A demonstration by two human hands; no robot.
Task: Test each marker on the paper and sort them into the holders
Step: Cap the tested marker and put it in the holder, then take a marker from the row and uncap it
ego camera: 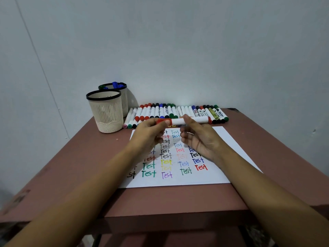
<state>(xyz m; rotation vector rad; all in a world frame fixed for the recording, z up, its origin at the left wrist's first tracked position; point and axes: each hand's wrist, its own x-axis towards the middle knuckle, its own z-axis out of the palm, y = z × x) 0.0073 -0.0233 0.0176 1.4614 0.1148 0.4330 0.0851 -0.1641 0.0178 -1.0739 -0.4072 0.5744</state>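
Two hands hold one red marker (193, 120) level in the air above the far edge of the paper (226, 154). The fingers of the left hand (149, 132) are curled and pinch the red cap end. The right hand (197, 139) has thumb and fingers closed round the white barrel. Whether the cap is seated or parting cannot be told, so the step is judged to be cap removal or refitting.

Procedure: move the cap along the marker's axis only and keep the barrel hand fixed. An exposed tip tilted down could smear the written columns. Bare sheet for a test word lies on the paper's right side.

Clearances: the row of markers (178, 111) lies just beyond the paper's far edge, by the wall (178, 50). A low sweep there would likely scatter it. Beyond the paper's far left corner stand the near holder (106, 113) and, behind it, the far holder (125, 102), which contains markers. Approach both from above. The table (80, 157) ends shortly past the paper's near edge, leaving little resting room there.
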